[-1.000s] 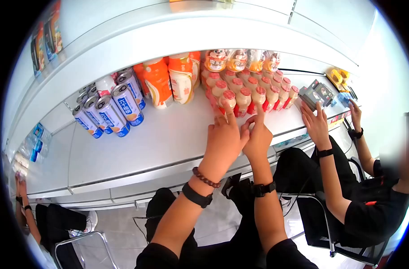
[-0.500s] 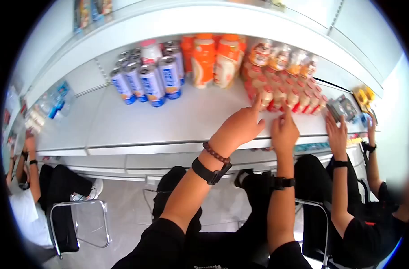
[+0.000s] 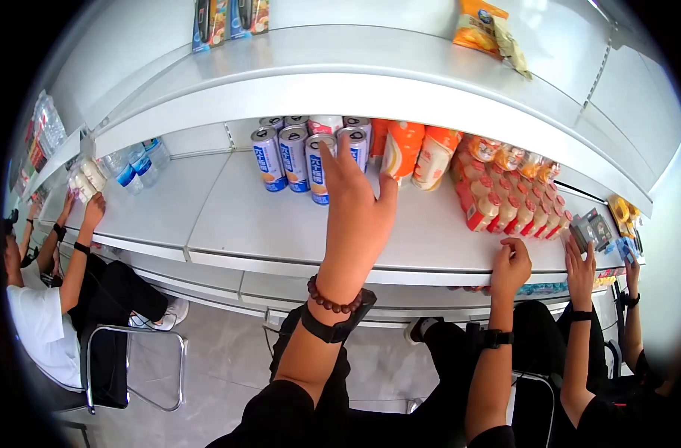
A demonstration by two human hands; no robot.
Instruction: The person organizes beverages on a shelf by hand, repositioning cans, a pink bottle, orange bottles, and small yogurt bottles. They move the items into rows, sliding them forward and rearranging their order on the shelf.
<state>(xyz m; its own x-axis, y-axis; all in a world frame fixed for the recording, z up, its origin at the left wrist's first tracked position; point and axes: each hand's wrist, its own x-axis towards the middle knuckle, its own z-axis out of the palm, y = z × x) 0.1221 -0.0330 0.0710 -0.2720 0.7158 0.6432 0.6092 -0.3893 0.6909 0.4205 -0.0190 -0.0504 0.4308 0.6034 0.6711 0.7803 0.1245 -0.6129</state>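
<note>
My left hand is raised over the shelf, its fingers spread and nothing held in them. In this view its fingertips overlap the front of a group of blue and silver drink cans. Just to the right of them stand orange-and-white bottles. By the shelf's front edge, my right hand has its fingers curled in, with nothing showing in them. Beyond it sits a block of small red-capped drink bottles, packed in rows, with several more bottles lying on top.
An upper shelf crosses above the drinks, bearing an orange snack bag. Water bottles stand at the left. Persons sit on both sides; at the right, another person's hand touches a grey package.
My left hand has moved left from the small bottles to the cans, its fingers spreading. My right hand has drawn back to the shelf edge and curled. The view has shifted, showing more upper shelf.
</note>
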